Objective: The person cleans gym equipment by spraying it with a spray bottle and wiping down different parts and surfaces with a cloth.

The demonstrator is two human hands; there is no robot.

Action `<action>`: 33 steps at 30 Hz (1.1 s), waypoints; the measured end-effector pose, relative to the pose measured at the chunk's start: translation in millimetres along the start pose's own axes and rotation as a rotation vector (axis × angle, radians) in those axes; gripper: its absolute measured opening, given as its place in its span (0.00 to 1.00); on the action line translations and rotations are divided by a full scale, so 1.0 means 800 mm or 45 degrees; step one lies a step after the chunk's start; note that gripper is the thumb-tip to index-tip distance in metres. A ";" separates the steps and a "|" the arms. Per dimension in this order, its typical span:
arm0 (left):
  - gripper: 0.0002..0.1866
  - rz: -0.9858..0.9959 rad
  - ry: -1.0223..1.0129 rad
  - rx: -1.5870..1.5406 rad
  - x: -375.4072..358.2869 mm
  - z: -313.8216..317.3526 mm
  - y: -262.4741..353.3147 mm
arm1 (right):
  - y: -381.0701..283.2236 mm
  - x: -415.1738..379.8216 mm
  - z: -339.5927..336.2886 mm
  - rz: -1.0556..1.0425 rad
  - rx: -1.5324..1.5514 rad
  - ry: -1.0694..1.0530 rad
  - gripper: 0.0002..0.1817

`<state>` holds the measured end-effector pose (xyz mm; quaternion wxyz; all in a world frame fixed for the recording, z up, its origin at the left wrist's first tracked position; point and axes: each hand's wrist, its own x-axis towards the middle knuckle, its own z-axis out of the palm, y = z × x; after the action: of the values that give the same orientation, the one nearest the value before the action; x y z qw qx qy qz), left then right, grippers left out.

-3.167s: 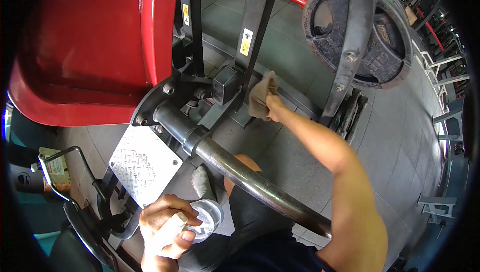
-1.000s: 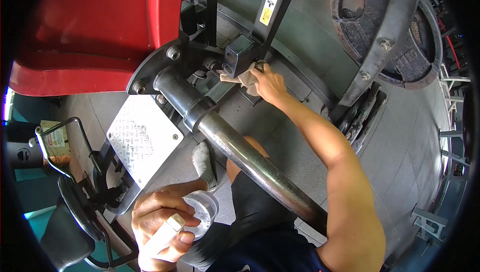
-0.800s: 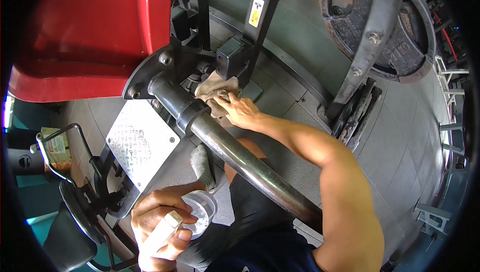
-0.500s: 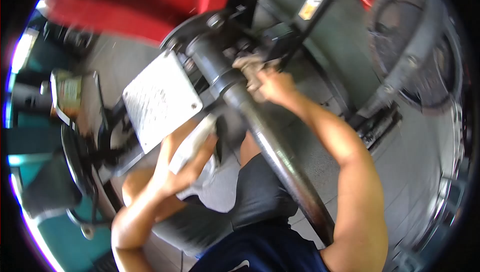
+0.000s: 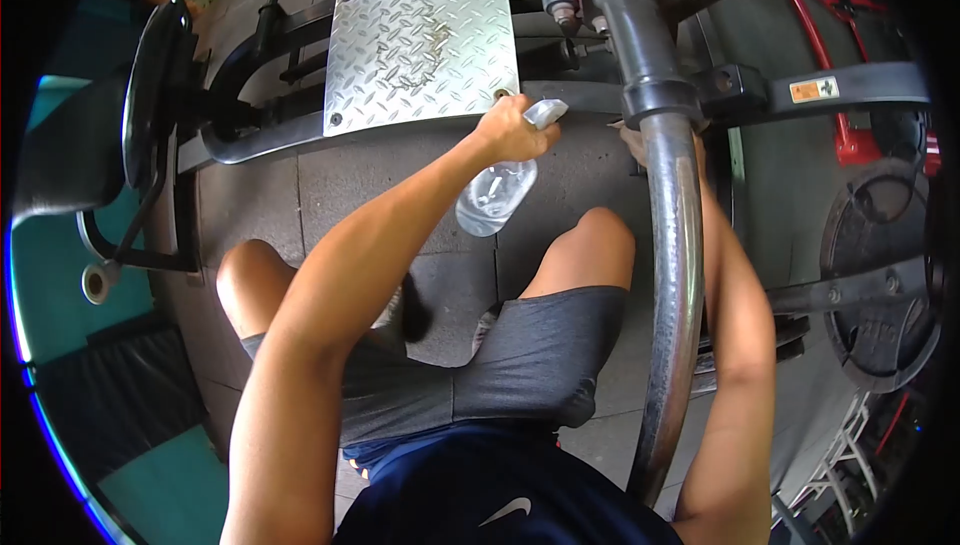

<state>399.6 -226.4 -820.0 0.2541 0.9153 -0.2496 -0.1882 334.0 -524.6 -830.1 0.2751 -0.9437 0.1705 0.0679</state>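
In the head view my left hand (image 5: 510, 133) is closed around the neck of a clear spray bottle (image 5: 495, 200) with a pale spray head (image 5: 547, 112). The bottle hangs tilted beside the lower right corner of a diamond-plate footplate (image 5: 425, 45). My right hand (image 5: 700, 153) is on the far side of a thick metal bar (image 5: 672, 245), which hides most of its fingers. A brownish cloth (image 5: 632, 143) shows to the left of the bar, at that hand. The bar joins a black pivot sleeve (image 5: 650, 45) above.
A black machine frame (image 5: 850, 88) with an orange label runs right. A weight plate (image 5: 880, 295) sits at the lower right, near red framework (image 5: 855, 145). A black padded seat (image 5: 70, 135) stands at left. My knees (image 5: 590, 245) are below the bottle.
My view has turned and shifted, so the footplate now lies upper centre. My left hand has moved forward with the spray bottle, beside the footplate. My right hand is now largely behind the bar.
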 end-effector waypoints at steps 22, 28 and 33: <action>0.05 0.027 0.108 -0.535 -0.211 -0.110 -0.036 | -0.100 -0.035 0.033 -0.346 -0.147 0.208 0.28; 0.05 0.021 0.108 -0.535 -0.211 -0.094 -0.063 | -0.014 -0.027 0.006 0.161 -0.424 0.197 0.34; 0.03 0.051 -0.059 -0.545 -0.194 -0.099 -0.050 | 0.030 -0.032 0.002 -0.049 -0.377 0.332 0.32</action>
<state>326.6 -81.2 -744.9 0.4405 0.8307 -0.2279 -0.2527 301.4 -535.5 -837.8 0.1101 -0.9778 0.1746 -0.0357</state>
